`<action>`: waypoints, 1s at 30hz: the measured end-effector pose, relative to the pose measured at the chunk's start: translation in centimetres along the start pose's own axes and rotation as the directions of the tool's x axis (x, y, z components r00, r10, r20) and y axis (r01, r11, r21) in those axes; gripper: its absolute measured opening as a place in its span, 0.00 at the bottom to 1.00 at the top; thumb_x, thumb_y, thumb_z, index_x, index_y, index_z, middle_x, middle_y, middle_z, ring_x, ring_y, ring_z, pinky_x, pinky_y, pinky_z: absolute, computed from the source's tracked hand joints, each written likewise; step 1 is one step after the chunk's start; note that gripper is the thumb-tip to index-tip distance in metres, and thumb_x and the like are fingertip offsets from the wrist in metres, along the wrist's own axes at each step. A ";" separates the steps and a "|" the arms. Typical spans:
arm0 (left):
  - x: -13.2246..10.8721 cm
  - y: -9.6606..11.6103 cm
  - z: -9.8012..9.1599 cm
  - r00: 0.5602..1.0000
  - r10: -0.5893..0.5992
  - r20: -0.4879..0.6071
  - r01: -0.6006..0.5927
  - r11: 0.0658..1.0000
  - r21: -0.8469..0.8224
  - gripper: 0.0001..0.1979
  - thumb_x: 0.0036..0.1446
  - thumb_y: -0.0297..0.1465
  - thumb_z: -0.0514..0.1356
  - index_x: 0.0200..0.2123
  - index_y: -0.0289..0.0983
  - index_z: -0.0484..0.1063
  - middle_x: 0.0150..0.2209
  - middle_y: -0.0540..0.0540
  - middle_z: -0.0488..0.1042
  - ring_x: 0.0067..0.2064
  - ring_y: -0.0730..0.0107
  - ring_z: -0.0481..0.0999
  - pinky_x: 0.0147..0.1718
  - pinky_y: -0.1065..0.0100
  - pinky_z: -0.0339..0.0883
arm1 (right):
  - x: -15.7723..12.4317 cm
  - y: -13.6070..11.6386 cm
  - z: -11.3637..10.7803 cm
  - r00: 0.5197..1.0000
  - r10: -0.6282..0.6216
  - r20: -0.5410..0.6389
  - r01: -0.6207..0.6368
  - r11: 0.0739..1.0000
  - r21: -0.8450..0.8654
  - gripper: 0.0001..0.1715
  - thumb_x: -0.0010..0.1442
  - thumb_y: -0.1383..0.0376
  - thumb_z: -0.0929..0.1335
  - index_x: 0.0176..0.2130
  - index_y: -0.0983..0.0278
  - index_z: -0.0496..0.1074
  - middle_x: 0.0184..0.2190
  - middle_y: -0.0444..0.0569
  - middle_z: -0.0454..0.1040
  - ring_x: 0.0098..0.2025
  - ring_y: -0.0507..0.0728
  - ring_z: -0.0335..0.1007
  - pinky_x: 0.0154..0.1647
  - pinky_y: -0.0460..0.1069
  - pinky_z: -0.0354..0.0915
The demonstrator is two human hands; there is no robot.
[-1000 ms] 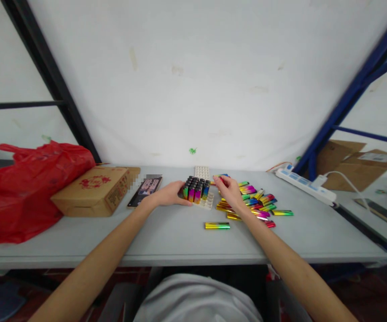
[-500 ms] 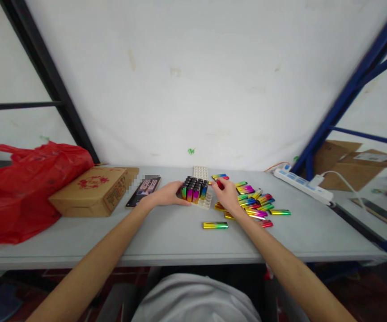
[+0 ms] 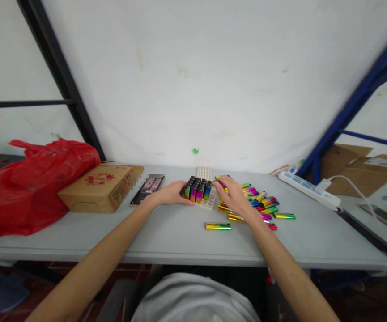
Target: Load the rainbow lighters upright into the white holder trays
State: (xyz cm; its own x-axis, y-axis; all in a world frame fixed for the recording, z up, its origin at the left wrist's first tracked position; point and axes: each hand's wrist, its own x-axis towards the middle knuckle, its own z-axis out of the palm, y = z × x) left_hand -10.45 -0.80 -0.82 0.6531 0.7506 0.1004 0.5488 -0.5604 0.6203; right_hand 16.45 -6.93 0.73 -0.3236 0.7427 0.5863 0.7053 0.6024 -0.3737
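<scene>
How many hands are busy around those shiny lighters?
2: the left hand curves around the left side of the upright lighters; the right hand is at the tray's right side. No other hand shows.

Left side of desk (image 3: pixel 173 243): red plastic bag (image 3: pixel 42 183), brown box (image 3: pixel 94 190) with red print beside it. Phone (image 3: pixel 148 190) flat to the right of box, screen lit. Right side: white power strip (image 3: pixel 307 191), white plug (image 3: pixel 323 184) in it. Far right: blue metal frame (image 3: pixel 334 129), brown cardboard (image 3: pixel 364 176).
</scene>
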 end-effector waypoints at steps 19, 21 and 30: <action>0.0 0.0 -0.1 1.000 0.006 -0.001 -0.006 1.000 0.022 0.36 0.44 0.51 0.71 0.53 0.37 0.75 0.51 0.43 0.80 0.50 0.51 0.77 0.49 0.61 0.70 | 0.0 0.6 1.8 0.951 -0.014 0.308 0.075 0.979 -0.188 0.22 0.73 0.52 0.62 0.37 0.64 0.73 0.31 0.50 0.77 0.31 0.55 0.70 0.31 0.48 0.53; 0.0 0.0 0.0 1.000 0.002 -0.006 -0.001 1.000 0.025 0.36 0.44 0.51 0.72 0.53 0.37 0.75 0.50 0.43 0.80 0.50 0.51 0.77 0.49 0.61 0.70 | 0.0 0.5 2.1 0.945 0.019 0.326 0.060 0.971 -0.230 0.23 0.72 0.50 0.63 0.34 0.63 0.74 0.29 0.50 0.76 0.29 0.55 0.69 0.30 0.48 0.51; 0.1 -0.3 -0.1 0.999 -0.032 -0.010 0.033 0.998 0.051 0.37 0.43 0.53 0.71 0.51 0.36 0.75 0.50 0.42 0.80 0.50 0.50 0.77 0.49 0.61 0.70 | 0.3 2.9 -3.8 0.996 0.049 0.072 -0.042 0.994 -0.099 0.27 0.72 0.51 0.61 0.30 0.64 0.75 0.21 0.44 0.73 0.24 0.52 0.64 0.29 0.47 0.56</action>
State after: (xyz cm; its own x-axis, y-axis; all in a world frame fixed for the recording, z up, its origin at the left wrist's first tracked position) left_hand -10.61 -0.55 -0.97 0.6298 0.7718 0.0882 0.5956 -0.5526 0.5830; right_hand 20.78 -6.00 2.54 -0.3331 0.7907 0.5137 0.7774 0.5386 -0.3248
